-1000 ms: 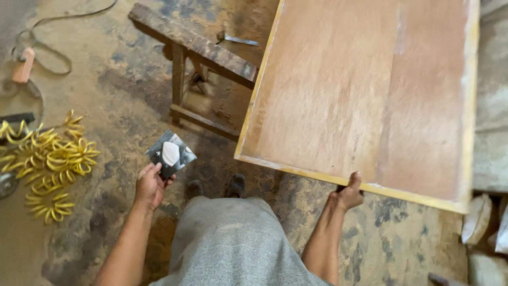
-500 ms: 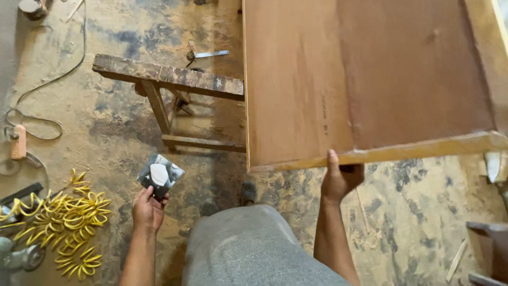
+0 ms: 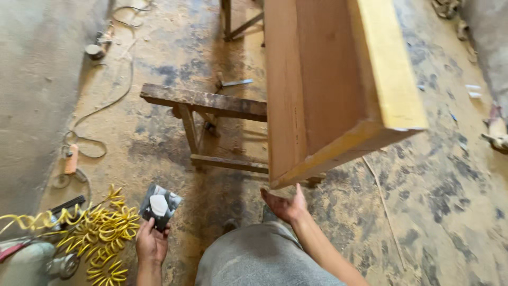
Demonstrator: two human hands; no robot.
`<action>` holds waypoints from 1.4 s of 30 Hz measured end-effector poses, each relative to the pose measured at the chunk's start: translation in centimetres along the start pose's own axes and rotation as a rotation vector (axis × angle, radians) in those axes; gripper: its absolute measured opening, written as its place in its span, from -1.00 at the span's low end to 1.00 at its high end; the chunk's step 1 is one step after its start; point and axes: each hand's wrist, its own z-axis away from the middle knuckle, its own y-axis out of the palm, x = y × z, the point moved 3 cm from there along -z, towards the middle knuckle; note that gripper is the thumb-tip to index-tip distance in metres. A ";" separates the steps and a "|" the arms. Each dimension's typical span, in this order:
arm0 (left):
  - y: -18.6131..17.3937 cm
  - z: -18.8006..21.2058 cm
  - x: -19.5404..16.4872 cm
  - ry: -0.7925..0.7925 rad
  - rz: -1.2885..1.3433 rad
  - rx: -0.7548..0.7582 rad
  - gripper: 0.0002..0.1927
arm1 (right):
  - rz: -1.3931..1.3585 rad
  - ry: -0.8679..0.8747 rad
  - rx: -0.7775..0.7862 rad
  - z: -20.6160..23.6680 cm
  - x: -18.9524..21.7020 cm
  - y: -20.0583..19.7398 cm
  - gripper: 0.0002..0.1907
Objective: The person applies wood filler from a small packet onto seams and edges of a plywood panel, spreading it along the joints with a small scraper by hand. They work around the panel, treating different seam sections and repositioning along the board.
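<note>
while the wooden panel (image 3: 328,90) stands tipped up on edge over the sawhorse (image 3: 211,106), its lower corner hangs just above the right hand (image 3: 284,204). that hand is palm up, fingers spread wide, holding nothing and seemingly just clear of the corner, likely placed to catch or steady the weight. the left hand (image 3: 152,241) is held low and off to the side, fingers curled round a sanding block wrapped in grey sandpaper (image 3: 160,205), probably to keep it out of the panel's way. yellow coiled hose (image 3: 100,233) lies on the dusty floor (image 3: 439,185) just beside the left hand, next to a power tool (image 3: 37,262) at the lower left corner. a cable (image 3: 100,106) trails along the floor by the wall, well apart from both hands. the person's grey-clad leg fills the bottom middle.
</note>
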 end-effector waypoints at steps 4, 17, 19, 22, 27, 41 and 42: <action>-1.9 2.3 -0.7 0.031 -0.004 -0.048 -0.83 | -0.109 -0.012 0.106 -6.0 0.9 -0.6 -0.37; -5.4 8.8 -0.6 0.080 0.072 -0.171 -0.76 | -0.129 -0.085 -0.282 -12.6 -2.3 1.8 -0.51; -6.5 10.6 -0.5 0.096 0.074 -0.244 -0.76 | -0.087 -0.096 -0.246 -12.0 -2.7 2.5 -0.50; -8.0 13.4 0.5 0.151 0.153 -0.184 -0.74 | -0.042 -0.160 -0.180 -11.4 -1.9 2.3 -0.46; -9.7 14.8 4.0 0.008 0.111 -0.259 -0.67 | 0.112 -0.420 -0.106 -12.1 -0.5 -0.4 -0.40; -2.9 15.7 8.4 -0.077 0.080 -0.371 -0.80 | 0.204 -0.561 -0.194 -10.8 13.6 -6.7 -0.28; -2.1 15.3 8.5 -0.084 0.065 -0.375 -0.82 | 0.205 -0.574 -0.131 -10.5 14.5 -6.9 -0.29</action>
